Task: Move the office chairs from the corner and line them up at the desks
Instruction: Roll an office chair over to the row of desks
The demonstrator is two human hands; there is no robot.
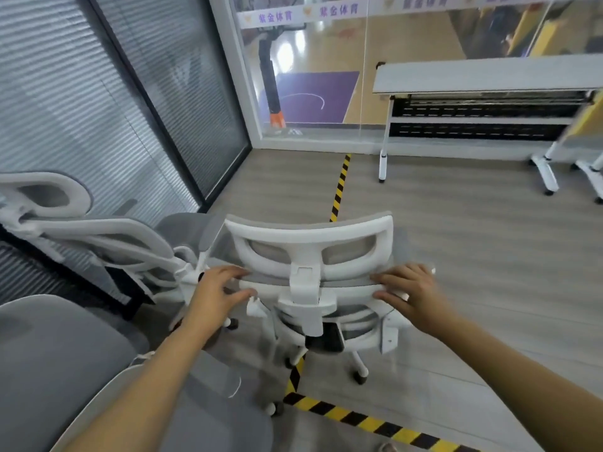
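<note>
- here left hand (218, 290) and right hand (412, 293) each grasp the backrest top of the white chair (310, 236)
- white chair stands over the striped floor tape (341, 181), just beside a second chair (107, 231), well apart from the desk (489, 75)

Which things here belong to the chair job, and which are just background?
Job:
middle chair, its backrest held by left hand and right hand
second chair, at left
near chair, bottom left
desk, ahead right

Background:
hazard tape on the floor
window blinds
hoop post beyond the glass
</note>
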